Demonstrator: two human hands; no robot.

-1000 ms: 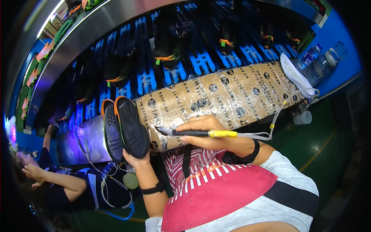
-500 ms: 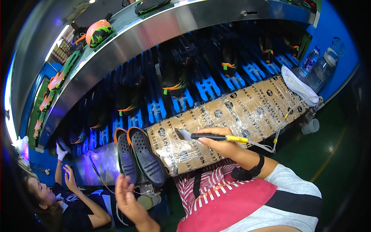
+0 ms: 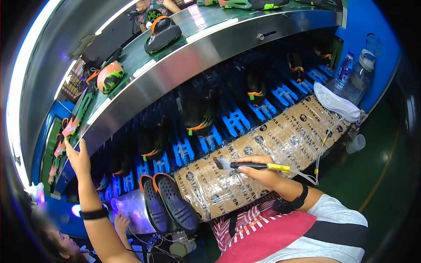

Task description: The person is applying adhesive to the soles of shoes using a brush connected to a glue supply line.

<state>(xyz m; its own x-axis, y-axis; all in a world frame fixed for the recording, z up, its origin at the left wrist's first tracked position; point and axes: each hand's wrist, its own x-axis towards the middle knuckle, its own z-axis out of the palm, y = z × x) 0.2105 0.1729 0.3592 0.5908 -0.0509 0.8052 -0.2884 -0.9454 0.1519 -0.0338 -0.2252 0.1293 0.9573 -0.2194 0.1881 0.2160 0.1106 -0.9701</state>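
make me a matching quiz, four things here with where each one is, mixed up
1. black-handled brush with yellow band
2. dark perforated shoe pieces with orange rims
3. white curved tray
4. bare left hand

A. right end of the brown printed cardboard
B. near pink-and-green shoe parts
C. in the right hand
D. left end of that cardboard

Pairs: 1-C, 2-D, 3-A, 4-B

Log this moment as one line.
left hand: open, raised near pink-green sole | right hand: holding brush over cardboard | two black soles: side by side, beside cardboard
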